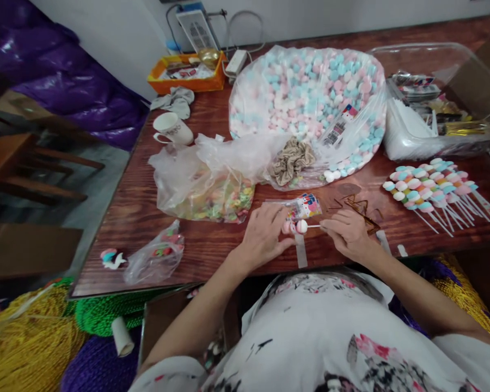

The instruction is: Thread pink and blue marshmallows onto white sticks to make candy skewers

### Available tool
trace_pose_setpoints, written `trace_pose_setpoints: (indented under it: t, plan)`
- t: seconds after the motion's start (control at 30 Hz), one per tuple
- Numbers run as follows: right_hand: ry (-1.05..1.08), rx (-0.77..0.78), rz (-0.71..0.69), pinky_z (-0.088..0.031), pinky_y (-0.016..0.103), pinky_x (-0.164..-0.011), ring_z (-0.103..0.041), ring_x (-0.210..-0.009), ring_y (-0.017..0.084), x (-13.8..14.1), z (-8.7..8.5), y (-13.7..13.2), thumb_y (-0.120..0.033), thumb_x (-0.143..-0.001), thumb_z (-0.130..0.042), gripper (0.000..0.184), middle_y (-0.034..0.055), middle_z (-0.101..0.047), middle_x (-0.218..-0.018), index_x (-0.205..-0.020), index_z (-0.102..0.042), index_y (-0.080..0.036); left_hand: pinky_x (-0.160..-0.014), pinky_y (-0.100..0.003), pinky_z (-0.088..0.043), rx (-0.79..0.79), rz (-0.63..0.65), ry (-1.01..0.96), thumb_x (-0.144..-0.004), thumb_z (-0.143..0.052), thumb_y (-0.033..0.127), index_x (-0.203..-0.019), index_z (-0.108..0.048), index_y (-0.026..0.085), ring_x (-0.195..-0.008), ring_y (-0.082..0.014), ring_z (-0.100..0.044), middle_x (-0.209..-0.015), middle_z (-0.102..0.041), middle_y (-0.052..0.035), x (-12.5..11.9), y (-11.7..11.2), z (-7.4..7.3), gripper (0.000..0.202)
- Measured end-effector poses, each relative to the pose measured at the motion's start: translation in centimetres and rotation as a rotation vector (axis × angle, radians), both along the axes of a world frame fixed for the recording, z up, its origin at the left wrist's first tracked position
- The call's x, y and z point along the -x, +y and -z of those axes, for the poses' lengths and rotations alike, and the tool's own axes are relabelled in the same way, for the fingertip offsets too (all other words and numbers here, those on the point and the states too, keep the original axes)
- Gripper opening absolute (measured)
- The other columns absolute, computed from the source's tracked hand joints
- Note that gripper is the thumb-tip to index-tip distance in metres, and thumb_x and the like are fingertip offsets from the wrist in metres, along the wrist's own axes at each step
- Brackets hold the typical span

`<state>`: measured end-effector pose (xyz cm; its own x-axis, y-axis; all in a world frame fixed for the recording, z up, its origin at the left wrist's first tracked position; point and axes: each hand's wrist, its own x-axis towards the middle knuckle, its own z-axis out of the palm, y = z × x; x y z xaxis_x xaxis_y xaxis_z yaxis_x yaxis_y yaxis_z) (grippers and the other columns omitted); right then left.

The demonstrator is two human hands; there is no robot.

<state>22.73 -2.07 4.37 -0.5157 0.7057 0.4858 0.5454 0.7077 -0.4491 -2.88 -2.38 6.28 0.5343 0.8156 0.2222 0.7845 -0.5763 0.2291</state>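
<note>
Skewer (301, 227) of pink and white candies, held between both hands near the front edge of a table (212, 239); cannot tell whether touching the wood. Left hand (265, 233) with thumb and fingers closed narrowly around the candies, hiding part of them; right hand (348, 233) with fingertips pinched on the white stick. Underneath, dark reddish-brown wood grain with a dull sheen, and a pale strip (301, 252) reaching toward the near edge. Just behind the skewer, a printed packet (308, 206), partly covered by the left hand; behind the right hand, bronze-coloured strips (363, 209). Farther back, crowding the middle, a crumpled brown cloth (293, 159), a bag of yellow-green candies (204, 198) and a large bag of pastel marshmallows (306, 87). Rightward, a fan of marshmallow sticks (433, 185) before a clear plastic bin (428, 146); leftward, a white mug (172, 128). Outermost, a pale wall (330, 16) behind, a glossy purple bulk (81, 92) and wooden stool (8, 158) at left, yellow strands (32, 343) and green strands (102, 316) below.
</note>
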Motion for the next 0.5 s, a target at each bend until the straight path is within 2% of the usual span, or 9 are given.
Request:
trace_pose_setpoints:
  t: [0.1,0.2,0.33,0.4,0.5]
  plan:
    - [-0.018,-0.052,-0.026,-0.034,0.031,-0.067,-0.052,-0.070,0.015,0.1,-0.7,-0.1,-0.013,-0.088,-0.052,0.015,0.0031,-0.067,-0.074,-0.090,-0.066,-0.019,-0.078,-0.034,-0.045,0.182,0.028,0.069,-0.080,-0.057,0.020,-0.109,-0.058,0.015,-0.092,-0.0233,-0.061,-0.100,-0.067,-0.0096,0.0,0.5,0.1,0.030]
    - [-0.133,-0.103,-0.012,-0.032,0.032,-0.068,-0.050,-0.068,0.016,0.3,-1.4,-0.2,-0.012,-0.088,-0.052,0.016,0.0025,-0.065,-0.068,-0.084,-0.065,-0.019,-0.063,-0.028,-0.040,0.266,-0.032,0.069,-0.079,-0.053,0.017,-0.088,-0.059,0.018,-0.073,-0.0178,-0.059,-0.082,-0.065,-0.0038,-0.2,0.6,0.2,0.011]
    - [-0.265,-0.065,0.000,-0.028,0.032,-0.068,-0.050,-0.065,0.015,0.3,-1.4,-0.5,-0.014,-0.090,-0.048,0.020,0.0025,-0.063,-0.063,-0.077,-0.064,-0.018,-0.059,-0.028,-0.037,0.147,-0.051,0.042,-0.080,-0.052,0.018,-0.082,-0.058,0.018,-0.068,-0.0170,-0.056,-0.074,-0.061,-0.0024,-0.1,0.4,0.2,0.006]
    - [-0.260,0.041,0.010,-0.028,0.031,-0.068,-0.051,-0.065,0.015,0.2,-1.2,-0.6,-0.018,-0.092,-0.047,0.022,0.0031,-0.063,-0.064,-0.079,-0.065,-0.018,-0.060,-0.028,-0.037,0.052,-0.035,0.037,-0.080,-0.052,0.018,-0.082,-0.058,0.018,-0.068,-0.0176,-0.056,-0.072,-0.060,-0.0030,0.0,0.2,0.4,0.007]
    - [-0.154,0.280,-0.015,-0.031,0.028,-0.066,-0.055,-0.065,0.015,-0.1,-1.1,-0.4,-0.025,-0.094,-0.048,0.022,0.0026,-0.065,-0.068,-0.083,-0.066,-0.019,-0.061,-0.029,-0.037,-0.033,-0.001,0.006,-0.082,-0.051,0.018,-0.080,-0.057,0.017,-0.067,-0.0174,-0.054,-0.071,-0.058,-0.0033,0.4,0.0,1.0,0.006]
